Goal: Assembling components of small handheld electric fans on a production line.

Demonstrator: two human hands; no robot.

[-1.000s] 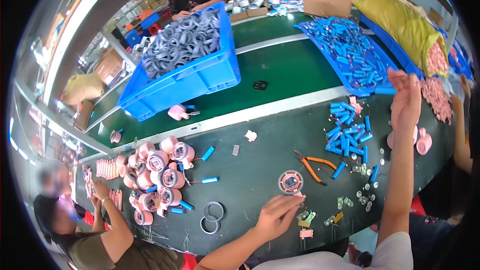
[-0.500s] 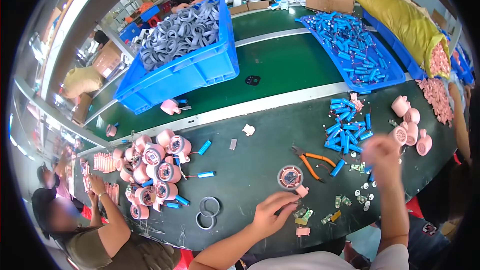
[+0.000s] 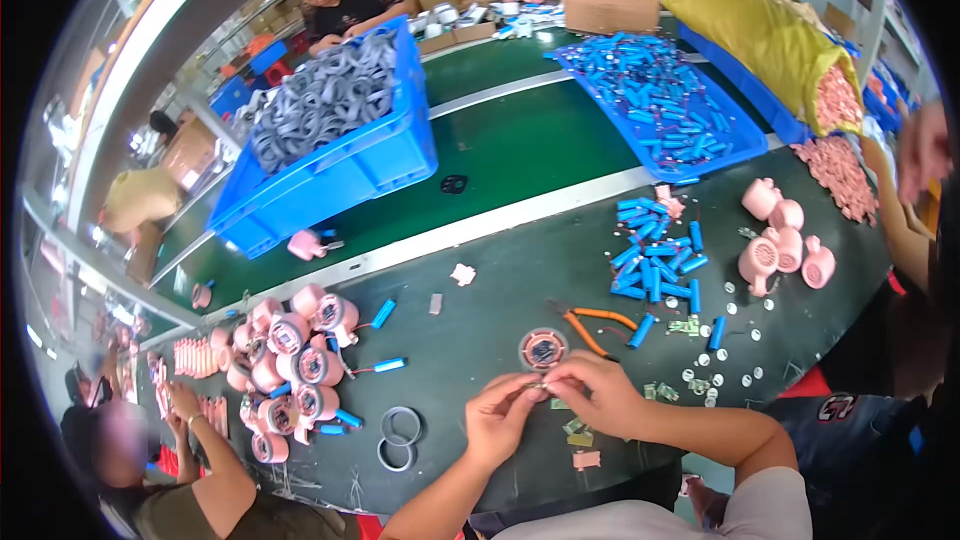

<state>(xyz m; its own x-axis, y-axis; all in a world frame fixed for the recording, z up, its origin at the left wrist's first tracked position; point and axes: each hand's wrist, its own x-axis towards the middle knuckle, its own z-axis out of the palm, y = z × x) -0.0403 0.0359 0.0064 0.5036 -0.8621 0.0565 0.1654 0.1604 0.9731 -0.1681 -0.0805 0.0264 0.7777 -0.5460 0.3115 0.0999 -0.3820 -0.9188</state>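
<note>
My left hand (image 3: 498,418) and my right hand (image 3: 604,398) meet at the bench's near side, fingertips pinched together around something small that I cannot make out. Directly beyond the fingertips lies a round pink housing (image 3: 543,348) with a grey rim and a circuit board facing up; my fingers cover its near end. Orange-handled pliers (image 3: 598,326) rest just behind my right hand. Small green circuit boards (image 3: 578,430) lie beside my right wrist, with a flat pink plastic part (image 3: 586,459) nearer to me.
Blue cylindrical batteries (image 3: 655,260) are piled right of centre, with more in a blue tray (image 3: 745,145). Pink housings stand at right (image 3: 775,245) and left (image 3: 300,360). Two grey rings (image 3: 402,425) lie left of my forearm. A blue crate (image 3: 400,165) holds grey rings. Co-workers sit around.
My right hand has come left and down from beside the battery pile to meet my left hand. Its fingers are now closed against the left fingertips. The whole view has shifted a little.
</note>
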